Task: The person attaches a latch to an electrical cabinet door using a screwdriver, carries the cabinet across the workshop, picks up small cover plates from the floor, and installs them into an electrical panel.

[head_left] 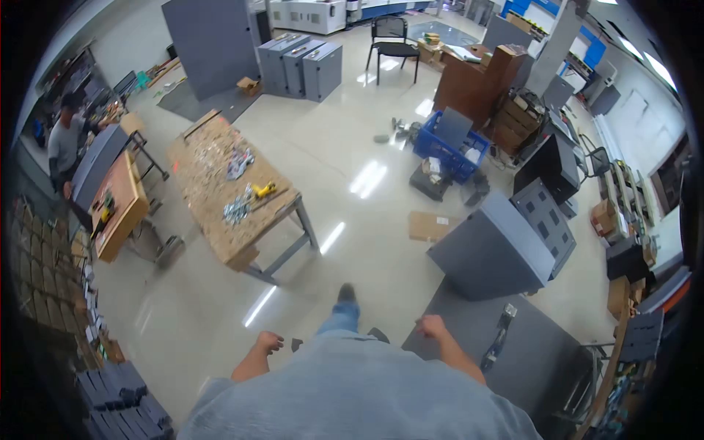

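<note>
My left hand (270, 342) hangs low at my side over the bare floor, its fingers loosely curled with nothing visible in them. On the other side, my right hand (431, 326) is also curled into a loose fist, apart from any object. Closest to it are a grey metal sheet (539, 352) on the floor and a large grey metal cabinet (488, 249). Ahead of my left hand stands a wooden workbench (213, 202), bearing a yellow power drill (264, 191) and a heap of small metal parts (237, 210). One shoe (347, 293) is stepped forward.
At the left a person (66, 139) stands by a wooden cart (121, 198) holding a grey cabinet. A blue crate (447, 161), a flat cardboard piece (431, 226) and a black chair (392, 45) lie ahead. Grey cabinets (323, 71) stand farther back.
</note>
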A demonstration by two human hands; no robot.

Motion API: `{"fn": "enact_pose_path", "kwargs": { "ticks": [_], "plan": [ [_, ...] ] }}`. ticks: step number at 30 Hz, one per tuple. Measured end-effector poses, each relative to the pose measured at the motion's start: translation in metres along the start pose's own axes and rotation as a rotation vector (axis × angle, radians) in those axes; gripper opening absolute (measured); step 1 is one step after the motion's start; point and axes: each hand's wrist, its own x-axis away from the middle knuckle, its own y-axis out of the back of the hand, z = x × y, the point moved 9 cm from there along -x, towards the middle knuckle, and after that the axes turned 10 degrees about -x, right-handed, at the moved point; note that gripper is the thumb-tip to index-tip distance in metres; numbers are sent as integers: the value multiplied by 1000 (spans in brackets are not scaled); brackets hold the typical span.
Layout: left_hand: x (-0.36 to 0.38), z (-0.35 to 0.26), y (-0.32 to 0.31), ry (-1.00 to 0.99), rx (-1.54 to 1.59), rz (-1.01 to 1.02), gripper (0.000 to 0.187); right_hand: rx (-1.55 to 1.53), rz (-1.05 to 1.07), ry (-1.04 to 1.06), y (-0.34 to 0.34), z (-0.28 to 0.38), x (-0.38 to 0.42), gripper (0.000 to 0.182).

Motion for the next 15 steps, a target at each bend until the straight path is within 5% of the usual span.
{"fn": "enact_pose_path", "kwargs": {
  "ticks": [2, 4, 6, 7, 8, 9, 14, 15],
  "plan": [
    [-13, -36, 35, 110, 143, 16, 35, -281, -20, -146, 30, -43, -11, 39],
    [-31, -98, 69, 13, -10, 15, 36, -868, -13, -463, 14, -95, -7, 39],
    [-68, -166, 100, -181, -346, -18, 37, -1091, -69, -616, 19, -113, -7, 38],
    [-79, -208, 115, -304, -572, -110, 34, -1098, -128, -599, 30, -107, -7, 36],
    [-96, -229, 130, -228, -232, -116, 29, -1103, -185, -580, 42, -101, -7, 36],
    [-93, -272, 144, -335, -327, -176, 28, -1091, -279, -500, 58, -86, -12, 37],
    [-66, -442, 179, -556, -193, -239, 31, -150, -197, -232, 106, -40, -65, 38],
    [-68, -465, 185, -595, -176, -223, 31, -245, -164, -290, 110, -42, -72, 38]
  ]
}}
